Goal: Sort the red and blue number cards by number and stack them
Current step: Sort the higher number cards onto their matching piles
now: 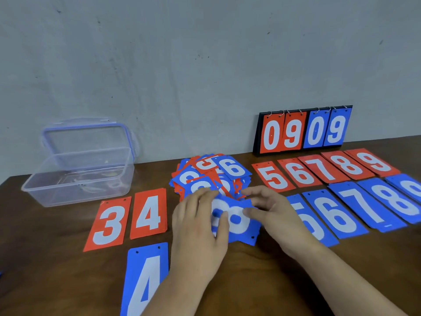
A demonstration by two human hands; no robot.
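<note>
A mixed heap of red and blue number cards [211, 174] lies at the table's middle. In front of it my left hand [200, 226] and my right hand [271, 215] both grip one blue card [239, 222]; its digit looks like an 8, partly hidden by fingers. Red cards 3 [108, 224] and 4 [149, 213] lie to the left, with a blue 4 [145, 281] nearer me. Red cards 5 to 9 [319, 169] form a row on the right. A row of blue cards 5 to 9 [355, 206] lies in front of them.
A clear plastic box [79, 176] with its lid up stands at the back left. A black flip scoreboard [303, 131] showing 09 09 leans at the wall, back right. The brown table [45, 258] meets a grey wall behind.
</note>
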